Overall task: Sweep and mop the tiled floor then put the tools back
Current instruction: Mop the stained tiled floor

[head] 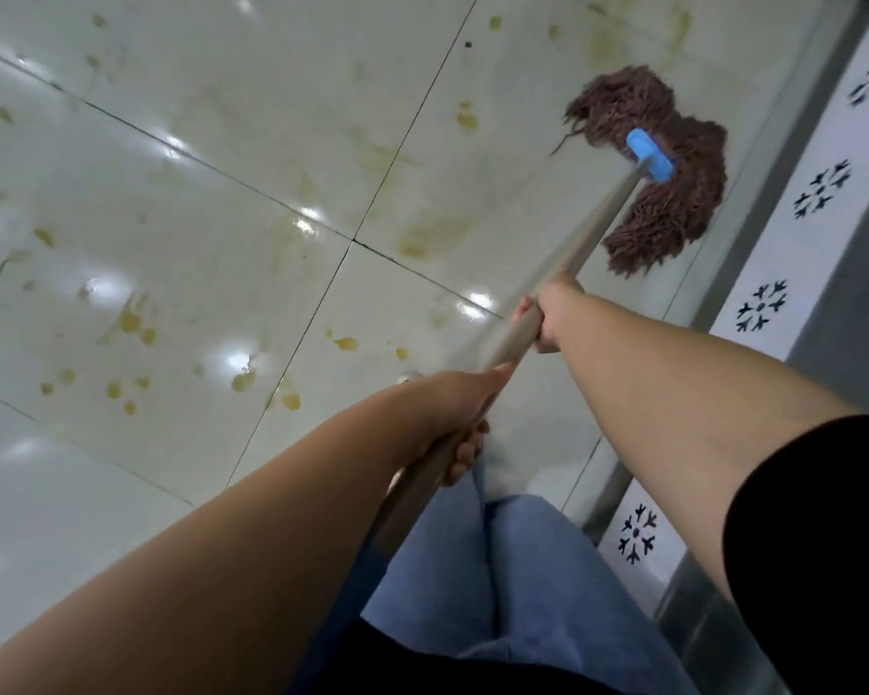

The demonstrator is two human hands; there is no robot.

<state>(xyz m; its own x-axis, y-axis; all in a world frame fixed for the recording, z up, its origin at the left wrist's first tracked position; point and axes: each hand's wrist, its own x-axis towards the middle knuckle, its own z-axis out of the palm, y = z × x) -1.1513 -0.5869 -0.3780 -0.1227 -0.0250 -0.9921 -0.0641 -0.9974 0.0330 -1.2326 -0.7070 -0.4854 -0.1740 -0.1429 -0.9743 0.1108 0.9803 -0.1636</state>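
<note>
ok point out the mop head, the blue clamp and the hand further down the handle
mop head (665, 213): head view, on the brown strands below the clamp
blue clamp (649, 155): head view, middle of the plastic bar
right hand (548, 318): head view, on the knuckles around the handle

One mop (658, 163) lies at one o'clock. Two hands grip its handle: right hand (548, 318), left hand (465, 418). Five snowflake motifs (761, 307) run along the wall at three o'clock.

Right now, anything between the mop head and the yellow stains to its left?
Nothing visible. The mop head lies by the wall; only bare tile separates it from the stains. Both hands grip the handle.
</note>
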